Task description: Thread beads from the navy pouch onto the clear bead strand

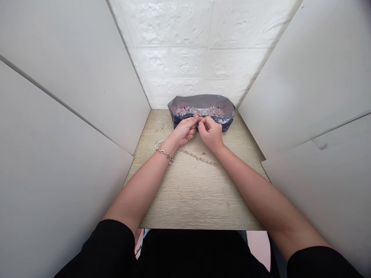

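My left hand point(185, 132) and my right hand point(211, 134) meet at the near rim of an opened bag point(203, 99), dark blue and patterned outside, grey inside. Many small pink, white and clear beads point(199, 111) fill its bottom. Both hands are closed, thumbs and fingertips pinched close together; whatever lies between them is too small to make out. Below the hands, a strand of beads point(199, 158) runs across the table, partly hidden by my left wrist and ending near my right forearm. A chain bracelet point(164, 153) circles my left wrist.
A short curve of pale beads point(160, 125) lies at the table's far left. The wooden tabletop point(199, 197) is narrow, hemmed in by a left white panel point(63, 116), a right white panel point(313, 116) and a white brick-pattern wall point(191, 58) behind.
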Demonstrator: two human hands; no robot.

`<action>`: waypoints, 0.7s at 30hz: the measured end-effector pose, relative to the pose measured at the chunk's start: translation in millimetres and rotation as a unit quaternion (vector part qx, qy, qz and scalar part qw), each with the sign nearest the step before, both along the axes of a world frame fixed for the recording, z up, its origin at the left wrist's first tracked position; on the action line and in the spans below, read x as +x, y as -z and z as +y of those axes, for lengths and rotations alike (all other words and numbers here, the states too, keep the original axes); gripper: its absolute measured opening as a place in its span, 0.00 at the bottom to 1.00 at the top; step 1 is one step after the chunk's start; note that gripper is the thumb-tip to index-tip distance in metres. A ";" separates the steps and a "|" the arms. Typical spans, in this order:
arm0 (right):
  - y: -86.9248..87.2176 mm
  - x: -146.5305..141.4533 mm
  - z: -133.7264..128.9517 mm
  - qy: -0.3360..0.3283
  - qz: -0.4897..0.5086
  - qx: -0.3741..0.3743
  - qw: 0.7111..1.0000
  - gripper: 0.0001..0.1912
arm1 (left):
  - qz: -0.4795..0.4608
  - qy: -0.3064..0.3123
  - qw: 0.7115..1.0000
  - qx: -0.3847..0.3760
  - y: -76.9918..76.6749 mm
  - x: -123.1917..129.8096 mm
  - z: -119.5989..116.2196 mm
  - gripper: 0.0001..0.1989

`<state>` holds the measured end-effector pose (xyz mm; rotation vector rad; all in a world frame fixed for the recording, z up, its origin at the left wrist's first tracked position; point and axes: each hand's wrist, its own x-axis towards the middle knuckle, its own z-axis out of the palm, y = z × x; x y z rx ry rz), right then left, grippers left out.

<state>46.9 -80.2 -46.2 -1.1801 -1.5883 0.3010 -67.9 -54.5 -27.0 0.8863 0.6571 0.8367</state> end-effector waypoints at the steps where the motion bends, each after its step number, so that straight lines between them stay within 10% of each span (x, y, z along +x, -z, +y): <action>1: 0.2 0.1 0.2 0.002 0.001 -0.001 1.000 0.09 | 0.000 0.000 1.000 -0.001 0.3 0.1 0.3 0.11; 21: -2.3 -0.3 -1.4 0.001 0.021 0.013 1.000 0.08 | 0.004 -0.005 1.000 -0.005 0.9 0.5 1.0 0.10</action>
